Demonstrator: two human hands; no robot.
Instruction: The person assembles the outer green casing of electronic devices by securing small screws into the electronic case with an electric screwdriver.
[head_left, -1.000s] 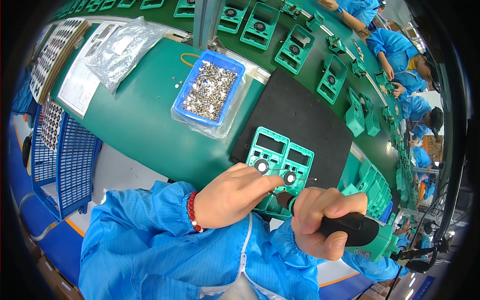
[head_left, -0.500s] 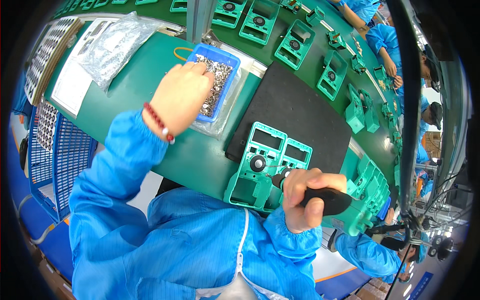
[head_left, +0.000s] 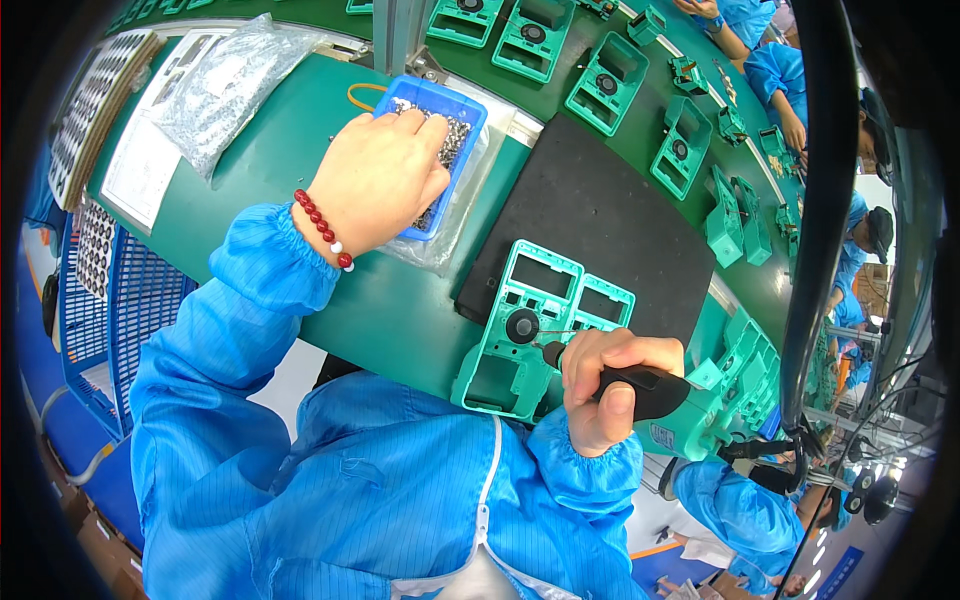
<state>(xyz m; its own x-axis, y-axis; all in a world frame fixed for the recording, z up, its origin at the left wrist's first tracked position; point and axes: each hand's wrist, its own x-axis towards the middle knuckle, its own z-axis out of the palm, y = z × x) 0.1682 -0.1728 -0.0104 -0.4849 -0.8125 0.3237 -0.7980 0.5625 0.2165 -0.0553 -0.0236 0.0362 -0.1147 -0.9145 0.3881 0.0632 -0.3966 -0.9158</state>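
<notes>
Right grip wrapped round screwdriver

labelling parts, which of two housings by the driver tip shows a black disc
The left housing: its disc shows; the right hand partly hides the right housing.

No text I can read from here. Small pale label on the green rear of the electric screwdriver: print too fine. White printed sheet on the green bench: lines blurred. Blue panel, far lower right: pale marks, can't make them out.
</notes>
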